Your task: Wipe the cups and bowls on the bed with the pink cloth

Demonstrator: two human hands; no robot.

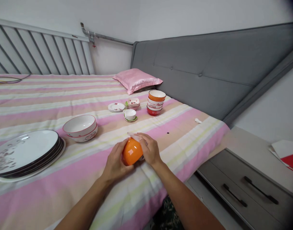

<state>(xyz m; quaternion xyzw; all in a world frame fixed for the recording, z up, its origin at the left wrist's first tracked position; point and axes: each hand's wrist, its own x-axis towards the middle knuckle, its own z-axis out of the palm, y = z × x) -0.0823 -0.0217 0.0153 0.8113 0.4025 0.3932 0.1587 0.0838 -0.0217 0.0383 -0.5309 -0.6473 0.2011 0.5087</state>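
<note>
An orange bowl (132,150) is tilted in front of me, its glossy outer side towards the camera. My left hand (114,163) grips it from the left, with the thumb along its lower edge. My right hand (150,148) is closed at the bowl's right side, pressing a thin white tissue (135,137) to its upper rim. The bowl's inside and some right fingertips are hidden. Beyond the hands stands a stack of bowls (156,104), orange on top and red at the bottom. Nearer them are small white dishes (130,114) on a green leaf-shaped one.
At left lie a stack of large plates (28,150) and two nested white bowls (80,127). Small plates (116,107) and pink face-patterned dishes (133,102) sit farther back. A pink pillow (138,80) rests by the grey headboard (196,60). A drawer cabinet (242,182) stands right.
</note>
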